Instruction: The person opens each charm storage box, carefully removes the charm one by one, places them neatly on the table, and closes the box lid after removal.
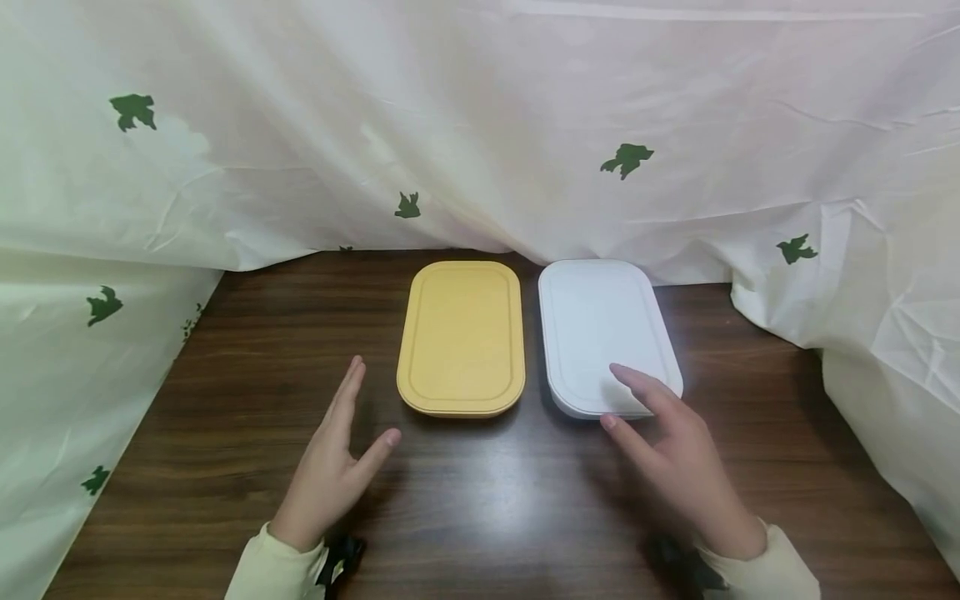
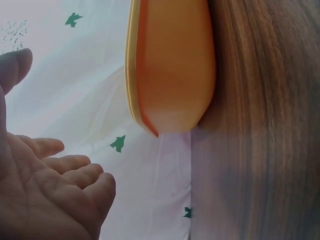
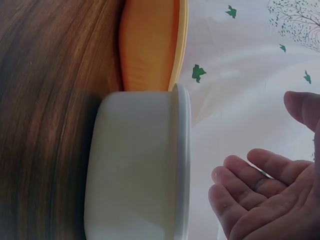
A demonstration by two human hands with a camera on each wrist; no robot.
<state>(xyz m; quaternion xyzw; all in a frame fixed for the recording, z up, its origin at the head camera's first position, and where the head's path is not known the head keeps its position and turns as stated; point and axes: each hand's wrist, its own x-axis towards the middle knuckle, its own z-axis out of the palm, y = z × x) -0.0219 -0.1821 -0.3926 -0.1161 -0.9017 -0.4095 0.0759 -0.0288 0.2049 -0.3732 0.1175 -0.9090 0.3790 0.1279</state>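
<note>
Two lidded food containers stand side by side at the back of the table, a narrow gap between them. On the left is the yellow container (image 1: pixel 461 337), its lid on; its side wall (image 2: pixel 175 65) shows in the left wrist view. The white container (image 1: pixel 603 325), also lidded, is on the right, and its wall (image 3: pixel 135 165) fills much of the right wrist view. My left hand (image 1: pixel 330 467) hovers left of and nearer than the yellow container, fingers extended, thumb apart, holding nothing. My right hand (image 1: pixel 678 458) is over the white container's near right corner, fingers extended, holding nothing.
The dark wood-grain table (image 1: pixel 480 517) lies under both containers. A white cloth (image 1: pixel 480 108) printed with green birds hangs behind it and along both sides, its folds touching the table edges near the containers' far ends.
</note>
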